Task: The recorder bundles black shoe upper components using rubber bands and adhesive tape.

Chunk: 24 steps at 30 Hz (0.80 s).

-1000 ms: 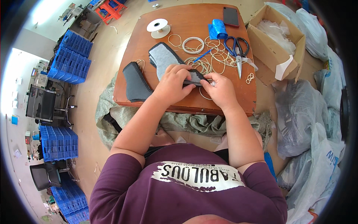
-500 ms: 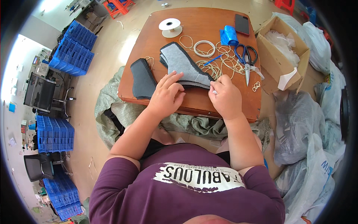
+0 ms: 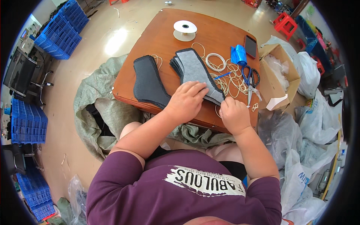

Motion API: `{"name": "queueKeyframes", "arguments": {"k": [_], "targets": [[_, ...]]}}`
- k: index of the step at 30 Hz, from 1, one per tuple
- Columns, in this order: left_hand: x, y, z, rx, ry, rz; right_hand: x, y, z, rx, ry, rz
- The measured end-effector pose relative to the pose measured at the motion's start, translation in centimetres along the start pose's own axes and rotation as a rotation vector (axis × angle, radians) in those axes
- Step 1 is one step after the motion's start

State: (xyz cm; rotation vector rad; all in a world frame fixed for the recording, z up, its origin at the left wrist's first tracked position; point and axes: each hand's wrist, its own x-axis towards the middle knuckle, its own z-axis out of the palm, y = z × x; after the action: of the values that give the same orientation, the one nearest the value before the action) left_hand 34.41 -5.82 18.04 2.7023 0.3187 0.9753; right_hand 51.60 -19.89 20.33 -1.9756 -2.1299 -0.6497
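Observation:
A stack of boot-shaped fabric pieces (image 3: 191,62), light grey on top with dark edges, lies slanted on the wooden table (image 3: 150,37). My left hand (image 3: 188,100) rests on its lower part, fingers stretched out flat over the cloth. At the pointed lower right end, my right hand (image 3: 235,115) is closed, thumb and fingertips pinching the corner. Whether something small is also inside that hand is hidden. Left of it lies a second, dark grey stack of similar pieces (image 3: 148,80), which neither hand holds.
Behind the stacks are a white spool (image 3: 185,28), a white ring (image 3: 216,55), tangled cream cord (image 3: 234,84), a blue pen (image 3: 222,75), scissors (image 3: 250,80), a blue roll (image 3: 238,55) and a phone (image 3: 250,47). A cardboard box (image 3: 292,82) and plastic bags (image 3: 311,112) stand right.
The view has shifted, so the table sits differently in the picture. My left hand now lies flatter and farther over the grey stack; my right hand stays at its pointed end.

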Motion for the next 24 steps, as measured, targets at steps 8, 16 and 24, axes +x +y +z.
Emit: {"name": "queueKeyframes", "arguments": {"k": [8,16,24], "targets": [[-0.4,-0.7,0.5,-0.042,0.006,-0.004,1.6,0.2,-1.2,-0.120,-0.159,-0.127],[0.0,-1.2,0.4,-0.117,0.005,-0.012,3.3,1.8,-1.9,-0.119,-0.353,-0.206],[-0.2,-1.4,0.3,-0.107,-0.020,-0.008,5.6,4.2,-2.2,0.115,-0.512,-0.118]]}}
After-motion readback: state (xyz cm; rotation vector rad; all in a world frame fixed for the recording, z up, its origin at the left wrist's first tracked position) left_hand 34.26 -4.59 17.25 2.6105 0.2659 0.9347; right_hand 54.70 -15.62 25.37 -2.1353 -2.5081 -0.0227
